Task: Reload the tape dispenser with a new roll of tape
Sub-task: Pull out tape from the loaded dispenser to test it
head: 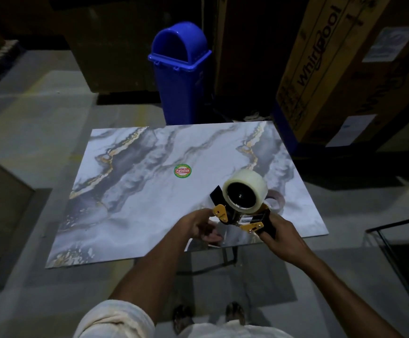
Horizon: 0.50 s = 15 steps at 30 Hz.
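R hand [281, 236] grips dispenser [252, 226] handle | L hand [202, 226] half-curled, hold unclear | roll [249, 182] mounted

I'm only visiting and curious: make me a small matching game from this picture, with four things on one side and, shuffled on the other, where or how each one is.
Things
1. tape roll
2. bin
3. round sticker
4. right hand

Descriptions
a. stuck on the marbled tabletop
b. grips the dispenser by its handle
c. blue, standing on the floor behind the tabletop
d. mounted on the dispenser

Pairs: 1-d, 2-c, 3-a, 4-b
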Available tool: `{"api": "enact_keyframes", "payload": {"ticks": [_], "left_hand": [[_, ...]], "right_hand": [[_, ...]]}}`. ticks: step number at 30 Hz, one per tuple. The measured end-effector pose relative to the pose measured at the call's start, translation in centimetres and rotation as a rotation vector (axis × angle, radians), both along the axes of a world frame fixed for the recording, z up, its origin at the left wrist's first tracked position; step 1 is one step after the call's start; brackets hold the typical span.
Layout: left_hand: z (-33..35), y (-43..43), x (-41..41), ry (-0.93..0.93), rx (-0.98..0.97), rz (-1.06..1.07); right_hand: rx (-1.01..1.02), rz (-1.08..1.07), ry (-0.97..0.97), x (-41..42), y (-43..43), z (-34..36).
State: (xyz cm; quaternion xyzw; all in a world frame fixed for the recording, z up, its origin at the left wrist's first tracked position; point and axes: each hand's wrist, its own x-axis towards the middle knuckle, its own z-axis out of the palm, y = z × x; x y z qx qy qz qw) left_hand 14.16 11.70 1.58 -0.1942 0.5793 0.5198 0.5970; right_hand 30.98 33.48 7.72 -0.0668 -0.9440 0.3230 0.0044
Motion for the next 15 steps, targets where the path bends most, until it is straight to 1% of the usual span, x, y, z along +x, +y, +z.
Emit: {"api": "enact_keyframes", "payload": {"ticks": [3,6,10,12,15], "left_hand": [[0.3,0.3,0.0,-0.026,0.052,-0.025],[0.3,0.3,0.4,-0.055,0.055,-0.09],[-1.4,0.2,1.4,-0.202,0.088,-0.105],[-1.7,0.4,2.0,-0.266,0.14,-0.094],[-1.9,0.7,2.0,-0.23,0.175,-0.063]], "right_hand": [[0.007,0.007,-0.002,0.2,-0.1,0.2],[0.002,0.004,-0.007,0.5,-0.1,0.4],[0.004,-0.003,0.005,0.5,-0.1,1.0],[0.002,-0.002,0.004,0.5,0.0,1.0],[0.018,-0.003,-0.003,0.6,0.3,0.9]]}}
